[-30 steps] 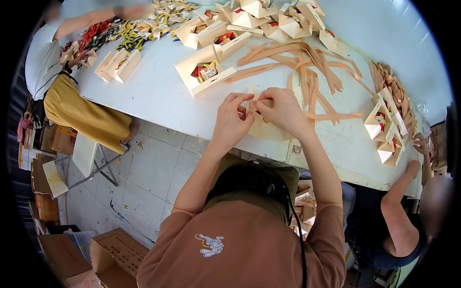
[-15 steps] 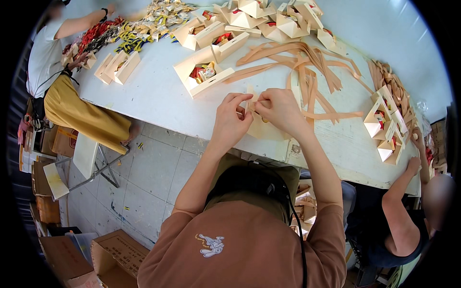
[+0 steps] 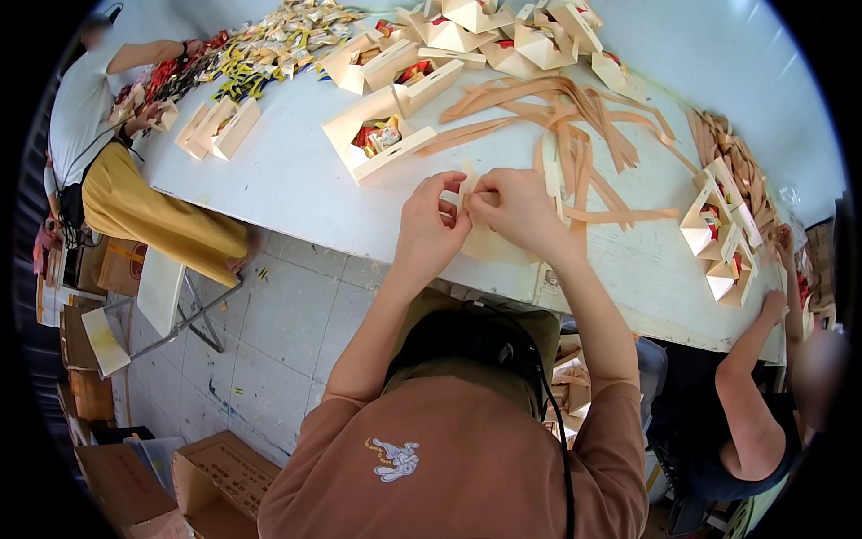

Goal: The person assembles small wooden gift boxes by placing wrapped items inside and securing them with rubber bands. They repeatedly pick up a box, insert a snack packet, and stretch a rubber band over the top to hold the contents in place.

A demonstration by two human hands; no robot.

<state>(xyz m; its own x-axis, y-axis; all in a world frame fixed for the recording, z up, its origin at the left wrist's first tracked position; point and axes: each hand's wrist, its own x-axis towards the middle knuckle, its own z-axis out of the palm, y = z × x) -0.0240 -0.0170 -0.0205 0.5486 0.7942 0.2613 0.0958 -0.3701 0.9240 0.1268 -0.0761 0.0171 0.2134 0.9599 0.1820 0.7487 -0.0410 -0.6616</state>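
A cream paper gift box [image 3: 496,249] stands at the table's front edge, mostly covered by my hands. My left hand [image 3: 433,225] is closed round its upper left part, with thumb and fingertips gripping the rim. My right hand [image 3: 523,214] is pinched at the box's top, thumb and forefinger close to the left fingertips. What lies between those right fingers is hidden. Just beyond, an open cream box [image 3: 337,135] holds small wrapped packets [image 3: 382,136]. Tan ribbons [image 3: 575,117] lie loose behind my right hand.
Filled cream boxes [image 3: 458,34] pile up at the back, near heaped wrapped packets [image 3: 287,40]. More boxes [image 3: 718,235] and a ribbon bundle [image 3: 732,153] lie at the right. Co-workers sit right [image 3: 745,404] and stand left [image 3: 85,117]. Cardboard cartons [image 3: 220,481] stand on the floor.
My right hand has shifted slightly left and down, its fingertips now nearer my left thumb. The left hand stays nearly in place. The co-worker at the left has moved an arm.
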